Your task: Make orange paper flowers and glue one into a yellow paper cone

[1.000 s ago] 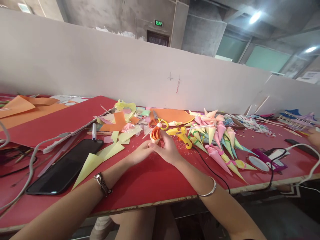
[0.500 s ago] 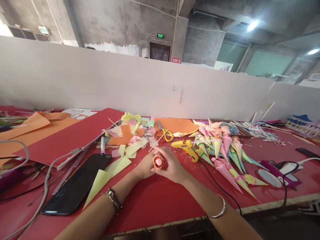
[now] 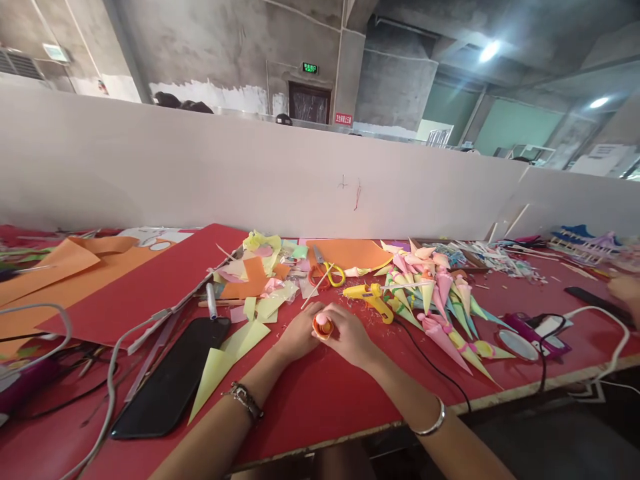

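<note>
Between my two hands is a small orange rolled-paper cone [image 3: 324, 329] with a pink ball in its mouth, which faces me. My left hand [image 3: 299, 333] is closed around its left side, fingers partly hidden behind it. My right hand [image 3: 351, 339] closes on it from the right, with the fingertips up at the rim. Just behind the hands lies a thin wooden stick [image 3: 318, 285]. A yellow glue gun [image 3: 369, 294] rests to the right of my right hand. Red-and-yellow scissors [image 3: 334, 275] lie farther back.
Several pastel paper cones [image 3: 443, 290] are heaped at the right. At the left lie a black phone [image 3: 170, 380], yellow paper [image 3: 225, 363] and a white cable [image 3: 113, 360]. A white partition [image 3: 225, 173] stands behind. Another person's hand [image 3: 625, 297] shows at the right edge.
The orange cone has tipped in my hands, and my right fingers have closed in over it. The view has shifted slightly to the right. Another person's hand has appeared at the right edge.
</note>
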`<action>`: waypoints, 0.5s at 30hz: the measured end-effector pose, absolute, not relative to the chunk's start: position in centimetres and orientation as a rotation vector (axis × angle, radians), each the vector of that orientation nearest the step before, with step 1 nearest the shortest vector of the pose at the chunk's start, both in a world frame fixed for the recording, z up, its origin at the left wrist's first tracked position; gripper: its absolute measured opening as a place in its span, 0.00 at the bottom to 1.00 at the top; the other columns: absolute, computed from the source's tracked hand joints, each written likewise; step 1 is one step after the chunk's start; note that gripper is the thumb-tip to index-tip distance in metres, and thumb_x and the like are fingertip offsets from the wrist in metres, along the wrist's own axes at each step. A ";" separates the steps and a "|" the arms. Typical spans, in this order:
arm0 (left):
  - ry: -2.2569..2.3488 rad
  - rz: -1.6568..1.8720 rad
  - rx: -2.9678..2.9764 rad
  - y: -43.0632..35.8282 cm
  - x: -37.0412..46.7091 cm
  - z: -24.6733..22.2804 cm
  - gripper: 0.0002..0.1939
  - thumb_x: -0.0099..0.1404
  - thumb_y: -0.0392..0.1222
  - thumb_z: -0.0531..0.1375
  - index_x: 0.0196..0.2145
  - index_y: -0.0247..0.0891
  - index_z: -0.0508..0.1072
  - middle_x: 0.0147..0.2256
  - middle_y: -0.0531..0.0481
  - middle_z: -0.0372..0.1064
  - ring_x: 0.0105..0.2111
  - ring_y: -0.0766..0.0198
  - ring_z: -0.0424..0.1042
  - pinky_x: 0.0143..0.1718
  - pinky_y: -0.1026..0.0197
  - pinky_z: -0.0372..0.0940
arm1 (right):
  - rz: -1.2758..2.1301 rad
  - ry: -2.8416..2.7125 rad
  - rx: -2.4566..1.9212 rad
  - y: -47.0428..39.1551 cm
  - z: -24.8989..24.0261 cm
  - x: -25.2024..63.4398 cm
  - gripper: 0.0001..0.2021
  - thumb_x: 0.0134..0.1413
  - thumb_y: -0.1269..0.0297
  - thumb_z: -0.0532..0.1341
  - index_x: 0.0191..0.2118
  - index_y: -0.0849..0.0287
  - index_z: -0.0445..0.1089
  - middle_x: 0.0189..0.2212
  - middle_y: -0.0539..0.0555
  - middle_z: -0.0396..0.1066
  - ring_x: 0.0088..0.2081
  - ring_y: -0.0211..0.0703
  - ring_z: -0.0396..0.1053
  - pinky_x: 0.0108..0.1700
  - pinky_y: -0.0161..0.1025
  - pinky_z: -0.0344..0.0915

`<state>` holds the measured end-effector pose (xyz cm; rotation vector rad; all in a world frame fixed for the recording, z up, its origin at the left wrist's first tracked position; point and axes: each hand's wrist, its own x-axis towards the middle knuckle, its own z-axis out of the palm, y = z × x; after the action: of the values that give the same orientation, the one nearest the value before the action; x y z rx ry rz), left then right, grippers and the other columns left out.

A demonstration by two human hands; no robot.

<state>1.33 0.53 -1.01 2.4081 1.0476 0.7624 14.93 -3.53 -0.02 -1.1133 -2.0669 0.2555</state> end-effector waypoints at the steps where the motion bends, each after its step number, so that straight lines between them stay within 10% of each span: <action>1: 1.081 0.771 2.399 0.7 1.2 -0.9 0.02 0.54 0.36 0.53 0.26 0.38 0.66 0.31 0.50 0.65 0.32 0.63 0.64 0.33 0.63 0.62 | 0.296 -2.096 -1.186 -3.9 0.2 15.0 0.07 0.52 0.60 0.57 0.33 0.57 0.65 0.29 0.51 0.67 0.32 0.39 0.66 0.32 0.33 0.60; 7: 1.591 0.956 2.251 3.0 -1.6 -0.4 0.12 0.58 0.37 0.47 0.28 0.37 0.69 0.30 0.46 0.67 0.31 0.59 0.66 0.34 0.57 0.61 | 0.246 -2.177 -1.781 -5.4 0.1 15.8 0.12 0.52 0.53 0.55 0.30 0.57 0.64 0.26 0.53 0.71 0.29 0.43 0.69 0.26 0.34 0.52; 15: 1.981 0.810 2.553 5.1 -3.9 -1.3 0.26 0.57 0.48 0.53 0.54 0.42 0.60 0.54 0.42 0.57 0.56 0.50 0.53 0.55 0.47 0.46 | 0.321 -2.194 -1.848 -5.3 -0.4 15.6 0.18 0.43 0.49 0.60 0.36 0.56 0.61 0.32 0.52 0.70 0.33 0.46 0.70 0.28 0.34 0.53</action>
<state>-3.89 5.14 -1.30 2.5534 1.9810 0.8104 15.55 -5.27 -0.36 -1.8483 -2.1941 0.3211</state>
